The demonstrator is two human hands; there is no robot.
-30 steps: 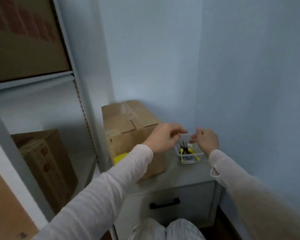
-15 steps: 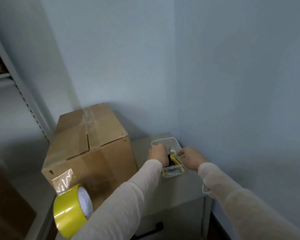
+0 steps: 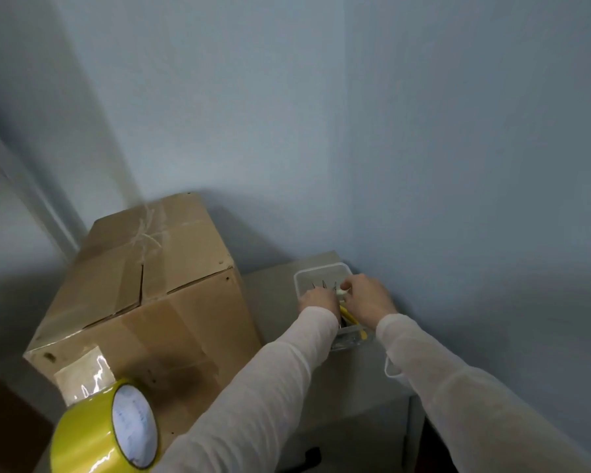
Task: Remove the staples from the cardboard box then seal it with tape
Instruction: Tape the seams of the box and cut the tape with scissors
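A brown cardboard box [image 3: 157, 285] stands on a grey cabinet [image 3: 355, 380], its top flaps closed under clear tape. A yellow tape roll [image 3: 106, 428] hangs at the box's near corner from a strip stuck to its front. To the right of the box sits a clear plastic container [image 3: 318, 271] holding yellow-handled pliers [image 3: 350, 317] and several dark pointed tools. My left hand [image 3: 318, 300] reaches into the container with its fingers hidden. My right hand [image 3: 365, 298] is beside it, fingertips on a small pale item [image 3: 342, 292]. No staples can be made out.
Pale blue walls meet in a corner right behind the container. A white shelf upright [image 3: 24, 199] runs along the left of the box. The cabinet has a dark drawer handle [image 3: 313, 455] below its front edge.
The view has swung from the shelf to the corner and box. Both hands have dropped from above the container into it and drawn closer together.
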